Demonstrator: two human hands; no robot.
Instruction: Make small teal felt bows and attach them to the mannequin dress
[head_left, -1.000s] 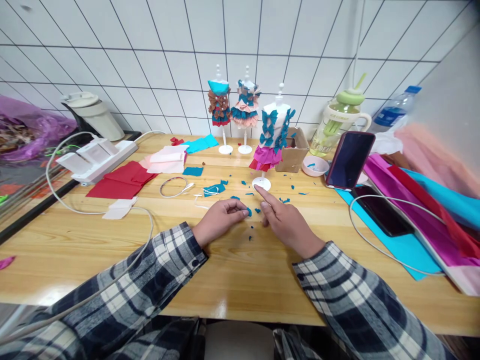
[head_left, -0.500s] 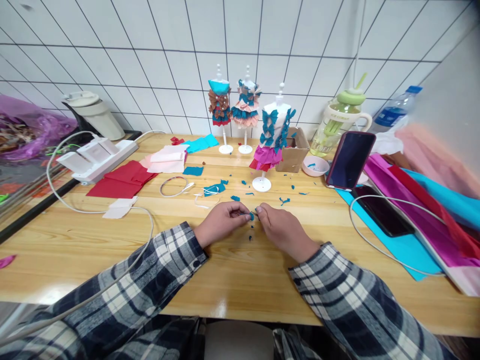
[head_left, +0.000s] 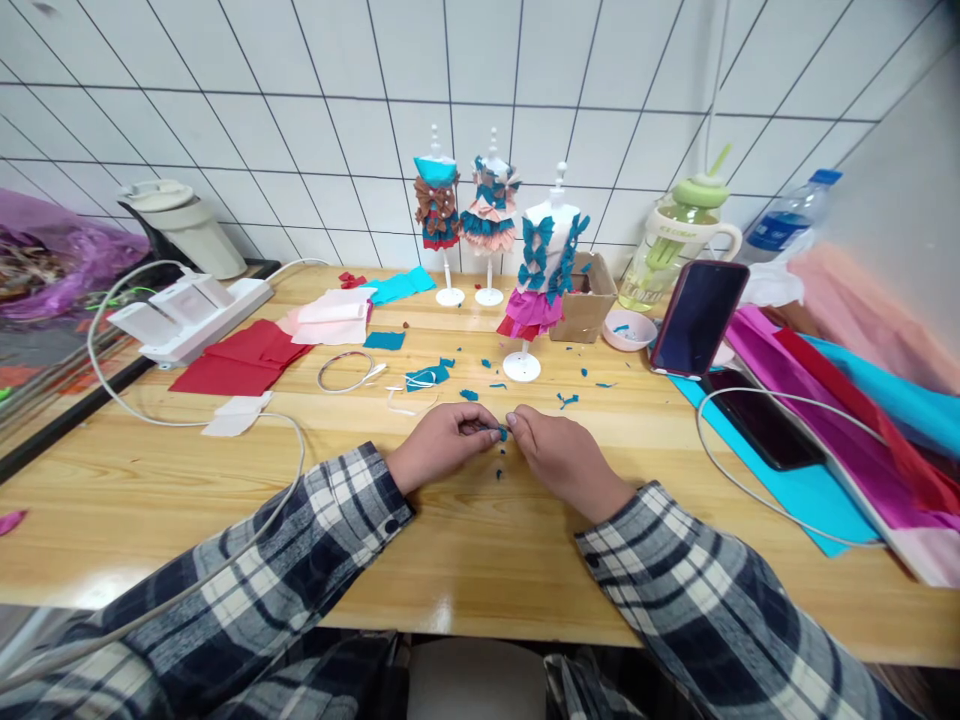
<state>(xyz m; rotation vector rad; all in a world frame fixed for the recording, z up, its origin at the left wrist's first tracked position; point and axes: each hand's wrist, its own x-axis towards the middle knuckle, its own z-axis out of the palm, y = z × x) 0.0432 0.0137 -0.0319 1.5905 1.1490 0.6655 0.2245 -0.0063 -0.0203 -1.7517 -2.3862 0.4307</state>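
My left hand point(head_left: 448, 440) is closed in a pinch on a small piece of teal crepe paper point(head_left: 503, 434), which shows at its fingertips. Close against it, my right hand point(head_left: 566, 455) has thumb and finger pressed together by the paper's edge; what lies between them is too small to make out. Just below the fingertips, a tiny teal scrap point(head_left: 499, 474) rests on the table. Beyond the hands stands a white dress form point(head_left: 555, 235) with teal bows and a magenta and red ruffled skirt. Teal paper pieces point(head_left: 426, 377) lie past my left hand.
Two more dressed forms point(head_left: 437, 205) stand near the tiled wall. Red paper point(head_left: 238, 358), a power strip point(head_left: 196, 322) and a looped cable point(head_left: 345, 372) are on the left. At right are a propped phone point(head_left: 697, 318), a pink bowl point(head_left: 628, 331), a green-lidded bottle point(head_left: 679, 240) and coloured sheets point(head_left: 780, 490).
The view shifts slightly. Both hands stay together at the teal paper, and the right fingertips have moved only a little; the bit showing by the right thumb is now less visible.
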